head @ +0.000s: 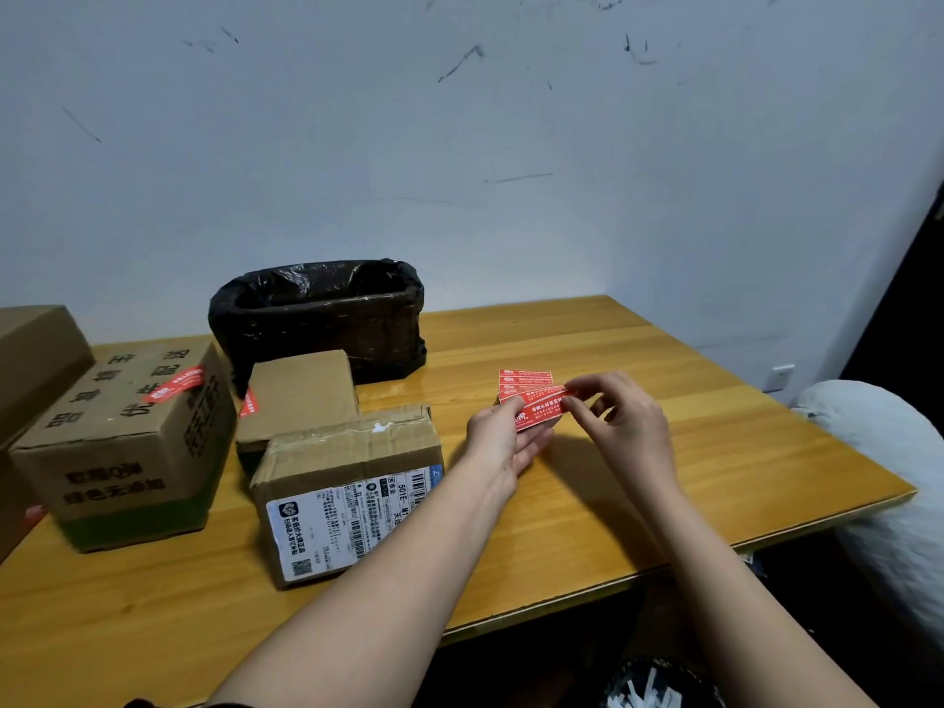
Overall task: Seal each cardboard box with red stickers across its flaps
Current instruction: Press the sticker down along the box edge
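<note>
Left hand (503, 436): holds a sheet of red stickers (536, 408) from its left end, thumb on top, fingers beneath.
Right hand (620, 419): fingertips pinch the sheet's upper right edge, at a sticker's end.
More stickers (526, 379): a red sheet lying flat on the counter (664, 452), just behind the hands.
Nearest box (347, 495): cardboard, shipping label facing the camera, left of the hands.
Small box (299, 396): behind it, a red sticker (249, 402) on its left edge.
Printed box (127, 442): far left, a red sticker (175, 384) across its top.
Bin (319, 319): black-lined, against the wall.
</note>
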Demonstrator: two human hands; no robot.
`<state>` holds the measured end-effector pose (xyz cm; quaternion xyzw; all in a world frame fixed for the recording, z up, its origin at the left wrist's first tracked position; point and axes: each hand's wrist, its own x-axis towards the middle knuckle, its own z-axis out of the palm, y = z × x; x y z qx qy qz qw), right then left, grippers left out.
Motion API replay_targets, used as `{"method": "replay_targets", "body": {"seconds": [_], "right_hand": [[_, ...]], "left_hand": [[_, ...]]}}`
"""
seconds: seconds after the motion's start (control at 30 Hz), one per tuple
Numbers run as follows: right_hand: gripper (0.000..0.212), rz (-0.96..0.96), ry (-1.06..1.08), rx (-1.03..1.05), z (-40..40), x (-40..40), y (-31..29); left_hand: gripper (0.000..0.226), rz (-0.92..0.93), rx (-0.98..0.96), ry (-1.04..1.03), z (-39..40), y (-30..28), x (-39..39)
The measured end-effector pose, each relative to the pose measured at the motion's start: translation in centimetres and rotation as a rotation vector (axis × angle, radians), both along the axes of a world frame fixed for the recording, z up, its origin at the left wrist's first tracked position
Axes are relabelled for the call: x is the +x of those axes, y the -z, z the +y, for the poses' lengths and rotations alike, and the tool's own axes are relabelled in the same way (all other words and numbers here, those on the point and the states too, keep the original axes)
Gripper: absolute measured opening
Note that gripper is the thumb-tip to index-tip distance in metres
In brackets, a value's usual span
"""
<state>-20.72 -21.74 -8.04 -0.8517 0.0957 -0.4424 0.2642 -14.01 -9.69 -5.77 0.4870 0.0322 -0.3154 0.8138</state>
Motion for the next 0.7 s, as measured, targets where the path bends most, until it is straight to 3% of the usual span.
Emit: {"method": "replay_targets", "body": {"seconds": [0.1,0.33,0.5,0.6,0.7], "right_hand": [[0.009,-0.005,0.074,-0.127,0.03,-0.05,0.13],[0.009,-0.043,0.060,-0.201,-0.20,0.28,0.32],[0.006,-0.003,0.038,-0.328,-0.17,-0.02,0.47],[0.013,-0.035,0.049,-0.434,0.13,-0.21,0.53],[0.022,-0.037,0.053,-0.497,0.08,-0.24,0.77]], "left_hand": [[0.015,-0.007,0.008,0.002,-0.02,0.06,0.03],[0.024,-0.018,0.056,-0.011,-0.17,0.60,0.43],[0.014,0.004,0.079,0.003,-0.13,0.76,0.48],[0.008,0.022,0.086,0.031,-0.29,0.71,0.41],[0.017,0.044,0.085,0.078,-0.41,0.69,0.41]]}}
